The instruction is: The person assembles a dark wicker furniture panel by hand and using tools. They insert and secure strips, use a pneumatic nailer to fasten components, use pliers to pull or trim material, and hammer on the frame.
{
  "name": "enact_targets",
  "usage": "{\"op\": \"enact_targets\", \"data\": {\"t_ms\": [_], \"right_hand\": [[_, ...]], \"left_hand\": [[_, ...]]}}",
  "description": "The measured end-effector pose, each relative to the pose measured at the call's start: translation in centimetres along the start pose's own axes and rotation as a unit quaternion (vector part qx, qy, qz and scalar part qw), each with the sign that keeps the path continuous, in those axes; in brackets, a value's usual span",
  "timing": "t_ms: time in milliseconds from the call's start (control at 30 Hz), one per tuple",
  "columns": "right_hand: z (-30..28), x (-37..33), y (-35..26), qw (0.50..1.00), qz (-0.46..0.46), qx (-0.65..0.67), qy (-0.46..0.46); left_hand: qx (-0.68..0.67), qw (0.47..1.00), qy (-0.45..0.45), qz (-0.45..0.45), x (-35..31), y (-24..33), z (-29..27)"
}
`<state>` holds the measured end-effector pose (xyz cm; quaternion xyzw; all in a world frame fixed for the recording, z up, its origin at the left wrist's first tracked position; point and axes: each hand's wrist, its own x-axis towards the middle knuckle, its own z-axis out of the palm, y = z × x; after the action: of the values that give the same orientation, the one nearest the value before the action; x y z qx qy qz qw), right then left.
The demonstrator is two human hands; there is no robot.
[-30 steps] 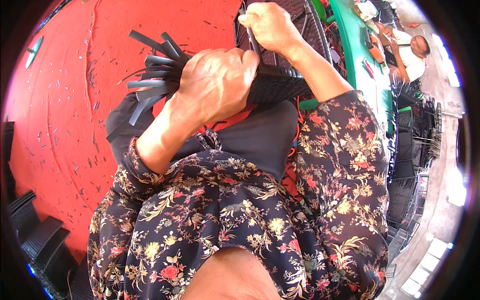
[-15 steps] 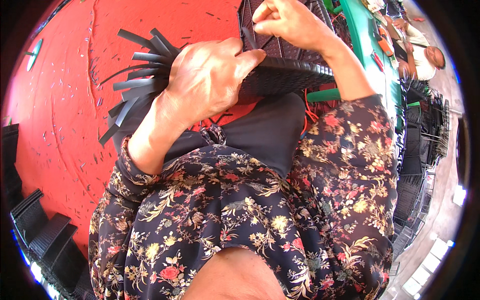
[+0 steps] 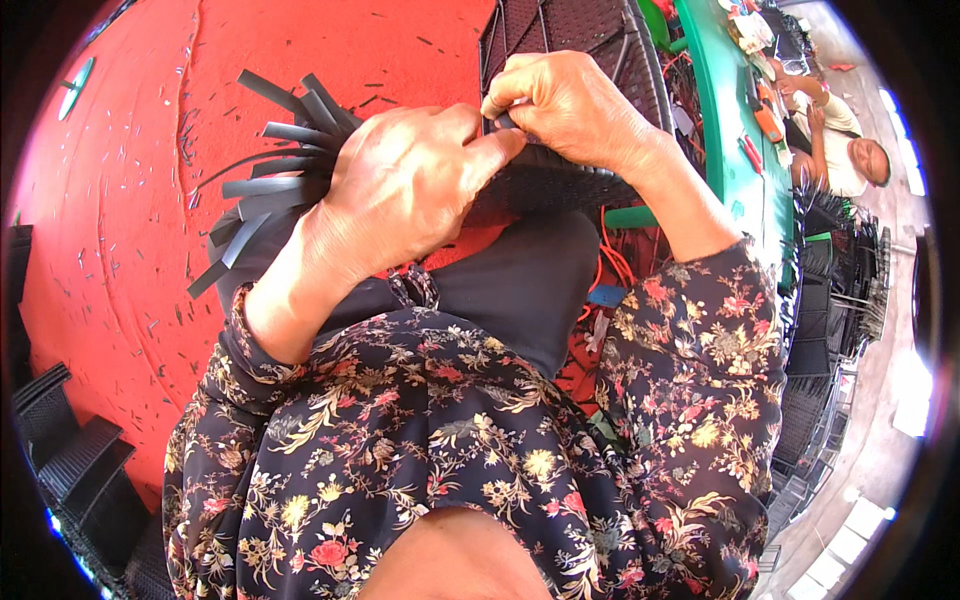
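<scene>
A bundle of flat black plastic strips (image 3: 270, 190) fans out to the left from my left hand (image 3: 405, 185), which is closed around it. My left thumb reaches right, to the near edge of a black woven wicker piece (image 3: 655, 70) with an open, framed inside. Over that same edge my right hand (image 3: 580, 110) is closed in a pinch, its fingertips meeting my left thumb. A short dark strip end (image 3: 503, 122) shows between the fingertips of both hands. The wicker piece stands beyond my lap, its near side partly hidden by my hands.
Black scraps litter the red floor (image 3: 120, 200). On the right a long green table (image 3: 705, 60) carries a red-handled tool (image 3: 751, 152) and an orange object (image 3: 768, 122). A person (image 3: 845, 150) sits beyond it. Dark woven pieces (image 3: 85, 455) stand lower left; red cords (image 3: 615, 262) hang by the wicker piece.
My right hand has come down and left, from raised above the wicker piece to its near edge against my left thumb. My left hand keeps its hold on the strips.
</scene>
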<state>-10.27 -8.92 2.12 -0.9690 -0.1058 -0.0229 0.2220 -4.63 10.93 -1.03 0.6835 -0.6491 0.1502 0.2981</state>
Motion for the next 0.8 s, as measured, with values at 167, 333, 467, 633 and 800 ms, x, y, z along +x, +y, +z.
{"op": "enact_targets", "data": {"t_ms": [167,333,467,633,800], "right_hand": [[0.33,0.05,-0.34,0.962,0.135,0.239,-0.018],[0.19,0.12,0.35,0.873,0.224,0.425,-0.080],[0.00,0.16,-0.23,0.861,0.254,0.430,-0.096],[0.23,0.20,-0.05,0.880,0.224,0.407,-0.102],[0.83,0.04,0.46,0.878,0.205,0.420,-0.105]], "left_hand": [[-0.002,1.000,0.025,0.006,-0.24,-0.01,0.26],[0.003,0.999,0.032,0.011,-0.25,-0.06,0.20],[0.005,1.000,0.029,0.007,-0.30,0.19,-0.26],[0.005,1.000,0.026,0.005,-0.21,0.29,-0.31],[0.001,0.999,0.035,0.006,-0.18,0.36,-0.20]]}}
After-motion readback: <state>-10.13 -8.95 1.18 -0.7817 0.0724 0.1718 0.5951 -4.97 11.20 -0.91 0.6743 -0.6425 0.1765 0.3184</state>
